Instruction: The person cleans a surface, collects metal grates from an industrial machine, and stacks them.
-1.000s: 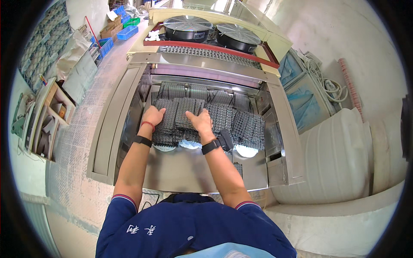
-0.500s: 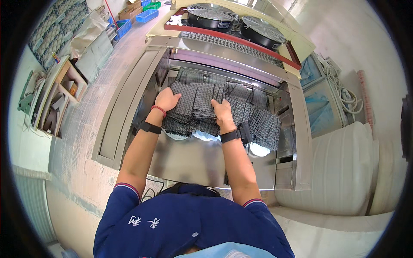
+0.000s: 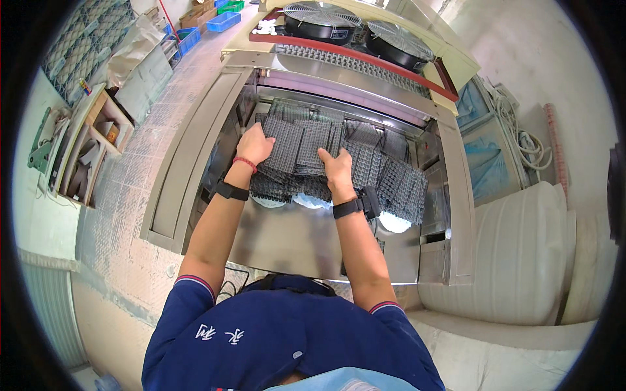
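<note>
Stacked dark gray gridded sheets [image 3: 312, 144] lie in the steel bay in front of me. My left hand [image 3: 255, 144] is closed round the stack's left edge, with its thumb at the top sheet. At the right edge my right hand [image 3: 336, 168] grips, thumb raised and other fingers mostly hidden. Another pile of gridded sheets [image 3: 363, 161] sits just right of that hand. Farther right, a tilted pile [image 3: 404, 189] leans toward the bay's side. White rounded pieces [image 3: 395, 223] show beneath the piles' near edges.
A steel frame [image 3: 189, 163] surrounds the bay, with a flat steel plate [image 3: 287, 238] nearest me. Two round fans [image 3: 323, 18] stand behind a red-brown ledge [image 3: 365, 60]. A wooden shelf unit [image 3: 98, 146] is at left; a large white ribbed container [image 3: 515, 254] is at right.
My left hand and the stack's left part have shifted slightly away from me. The right hand stays nearly in place at the stack's right edge.
</note>
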`<state>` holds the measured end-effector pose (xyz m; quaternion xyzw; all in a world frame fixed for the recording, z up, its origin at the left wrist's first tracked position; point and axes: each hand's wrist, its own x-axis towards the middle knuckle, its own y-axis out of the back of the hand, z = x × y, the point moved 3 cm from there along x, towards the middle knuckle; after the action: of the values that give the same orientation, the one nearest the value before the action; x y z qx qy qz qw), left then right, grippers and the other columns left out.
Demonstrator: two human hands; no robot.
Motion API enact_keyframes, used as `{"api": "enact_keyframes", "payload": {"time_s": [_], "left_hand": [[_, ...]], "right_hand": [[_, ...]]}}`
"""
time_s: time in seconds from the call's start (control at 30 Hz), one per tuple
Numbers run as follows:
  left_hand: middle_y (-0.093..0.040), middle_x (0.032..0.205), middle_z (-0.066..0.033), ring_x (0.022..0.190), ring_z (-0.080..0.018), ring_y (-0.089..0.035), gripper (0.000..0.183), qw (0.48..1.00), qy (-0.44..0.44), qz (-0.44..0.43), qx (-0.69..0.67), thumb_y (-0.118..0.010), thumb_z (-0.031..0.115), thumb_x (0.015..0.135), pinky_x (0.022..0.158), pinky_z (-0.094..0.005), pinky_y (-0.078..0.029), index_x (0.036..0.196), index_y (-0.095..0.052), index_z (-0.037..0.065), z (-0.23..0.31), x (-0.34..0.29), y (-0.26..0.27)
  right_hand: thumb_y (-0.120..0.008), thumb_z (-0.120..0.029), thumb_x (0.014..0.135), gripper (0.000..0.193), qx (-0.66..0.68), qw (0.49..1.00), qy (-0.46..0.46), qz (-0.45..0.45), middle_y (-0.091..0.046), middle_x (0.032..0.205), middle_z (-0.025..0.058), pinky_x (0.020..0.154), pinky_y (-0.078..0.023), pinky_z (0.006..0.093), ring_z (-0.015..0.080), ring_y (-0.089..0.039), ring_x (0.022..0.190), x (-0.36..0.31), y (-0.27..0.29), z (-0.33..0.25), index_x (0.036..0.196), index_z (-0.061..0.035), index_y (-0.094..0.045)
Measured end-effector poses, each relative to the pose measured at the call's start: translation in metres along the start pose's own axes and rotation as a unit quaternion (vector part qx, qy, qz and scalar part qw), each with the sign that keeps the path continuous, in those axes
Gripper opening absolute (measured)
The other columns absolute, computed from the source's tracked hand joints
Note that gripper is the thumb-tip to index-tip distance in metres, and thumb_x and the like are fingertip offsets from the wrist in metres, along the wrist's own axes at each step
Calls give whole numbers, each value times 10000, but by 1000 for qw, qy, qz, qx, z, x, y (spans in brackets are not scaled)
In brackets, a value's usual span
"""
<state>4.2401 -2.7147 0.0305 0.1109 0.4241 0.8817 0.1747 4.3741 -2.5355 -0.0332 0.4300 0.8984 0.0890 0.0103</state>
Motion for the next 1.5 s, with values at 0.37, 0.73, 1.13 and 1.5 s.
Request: {"api": "enact_keyframes", "payload": {"time_s": [0.37, 0.73, 1.13, 1.5], "left_hand": [[-620, 976, -163, 845, -232, -618, 359, 799, 74, -145, -579, -640, -59, 719, 766, -331, -497, 1057, -530, -114, -30, -28, 5], [-595, 1063, -120, 969, -219, -583, 386, 731, 167, -209, -628, -583, -31, 772, 889, -360, -453, 1144, -480, -53, -20, -165, -53], [-568, 1058, -70, 991, -165, -551, 663, 909, -122, -142, -372, -788, 20, 619, 865, -305, -457, 1184, -443, 51, -47, -187, -51], [-511, 1143, -108, 1071, -205, -501, 861, 902, -147, -91, -396, -818, 66, 578, 916, -327, -417, 1291, -335, 71, -69, -187, -92]], "right_hand": [[-635, -59, 784, 337, 176, 983, -13, -44, -619, 974, 154, 794, -450, 302, 193, -576, 860, -26, 54, -15, 1050, 115, -523], [-680, -225, 800, 567, 111, 977, -85, -160, -581, 1103, 155, 872, -426, 297, 185, -538, 979, -147, 74, 7, 1188, 119, -451], [-722, 3, 692, 558, 34, 963, -8, -267, -601, 1012, 127, 824, -473, 307, 206, -587, 941, -178, 40, 29, 1178, -18, -450], [-792, -42, 585, 956, -48, 972, 102, -208, -480, 1207, 183, 917, -419, 362, 282, -504, 1103, -172, 23, 65, 1358, -58, -231]]}}
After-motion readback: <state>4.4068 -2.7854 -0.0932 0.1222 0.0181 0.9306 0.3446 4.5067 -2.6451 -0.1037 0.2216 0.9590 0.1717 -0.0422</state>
